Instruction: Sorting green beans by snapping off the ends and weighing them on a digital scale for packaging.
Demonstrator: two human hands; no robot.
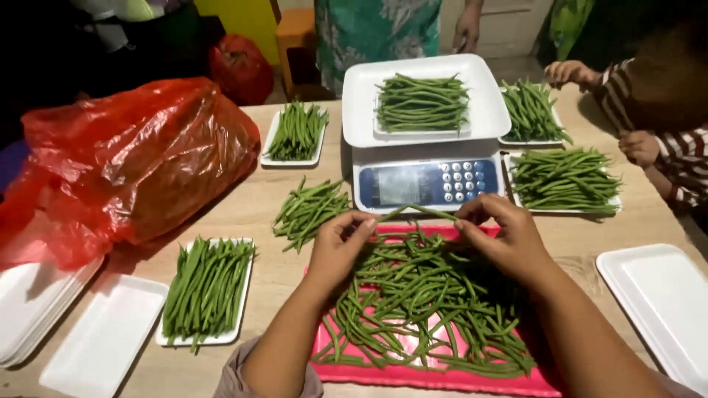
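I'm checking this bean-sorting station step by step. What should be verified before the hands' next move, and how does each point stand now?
1. Both hands grip beans: left hand and right hand pinch a few green beans between them: ok.
2. Bean pile lies on the pink tray: ok.
3. Scale pan already carries a filled tray: not ok for adding another.
4. Empty white tray beside the right arm: ok.
5. Scale reading: cannot tell.

Dim warm light, soft blur
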